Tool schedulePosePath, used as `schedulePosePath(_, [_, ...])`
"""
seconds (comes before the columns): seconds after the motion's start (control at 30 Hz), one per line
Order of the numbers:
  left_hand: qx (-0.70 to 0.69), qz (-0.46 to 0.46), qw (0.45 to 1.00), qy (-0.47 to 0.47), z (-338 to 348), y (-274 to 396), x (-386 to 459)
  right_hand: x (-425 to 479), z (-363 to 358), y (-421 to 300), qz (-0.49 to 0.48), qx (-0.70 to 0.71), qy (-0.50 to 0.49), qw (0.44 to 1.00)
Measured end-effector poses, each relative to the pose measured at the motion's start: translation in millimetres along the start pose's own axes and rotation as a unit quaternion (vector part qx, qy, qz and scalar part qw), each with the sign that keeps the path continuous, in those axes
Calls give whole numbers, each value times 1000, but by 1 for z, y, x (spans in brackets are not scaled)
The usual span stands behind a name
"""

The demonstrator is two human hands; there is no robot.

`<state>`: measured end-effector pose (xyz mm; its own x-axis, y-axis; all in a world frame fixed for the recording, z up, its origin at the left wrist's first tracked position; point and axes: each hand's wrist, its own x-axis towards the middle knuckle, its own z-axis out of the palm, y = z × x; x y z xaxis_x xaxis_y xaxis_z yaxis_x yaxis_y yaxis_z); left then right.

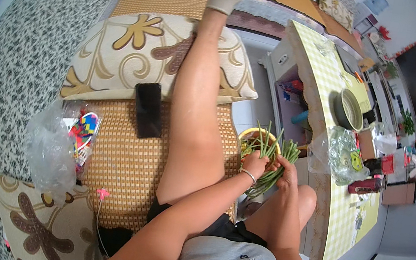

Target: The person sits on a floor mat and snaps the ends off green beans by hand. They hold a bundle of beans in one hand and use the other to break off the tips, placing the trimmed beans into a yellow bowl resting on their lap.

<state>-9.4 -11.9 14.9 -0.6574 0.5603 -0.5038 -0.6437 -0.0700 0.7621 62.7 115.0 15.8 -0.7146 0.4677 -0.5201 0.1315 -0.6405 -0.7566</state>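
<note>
My left hand [255, 164], with a bangle at its wrist, is closed around a few long green stems, which look like garlic scapes or long beans. Close on its right, my right hand [286, 170] grips a thicker bundle of the long green stems [268, 183], whose lower parts loop downward. The cut or tip ends of the bundle fan out above the right hand. Both hands are over the near side of a yellow-rimmed round container [250, 132], with green pieces visible inside. The fingertips are partly hidden by the stems.
A black phone [148, 110] lies on the woven seat mat [124, 166], left of my outstretched leg. A patterned cushion [133, 59] supports that leg. A clear plastic bag [51, 150] lies farther left. On the right, a checked-cloth table [334, 219] holds a round basin [349, 109], bags and a bottle.
</note>
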Motion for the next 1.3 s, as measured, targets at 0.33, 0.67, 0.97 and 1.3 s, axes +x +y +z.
schedulePosePath(0.33, [130, 26, 991, 12, 2, -10, 4, 10, -11, 3, -8, -4, 59, 998])
schedulePosePath(0.67, [250, 71, 966, -8, 1, -43, 28, 8, -15, 5, -9, -13, 85, 996])
schedulePosePath(0.97, [254, 94, 961, -54, 11, -32, 24, 4, -17, -1, -27, 28, 54, 998])
schedulePosePath(1.3, [270, 79, 957, -67, 2, -32, 24, 5, -12, -2, -68, -10, 99, 993])
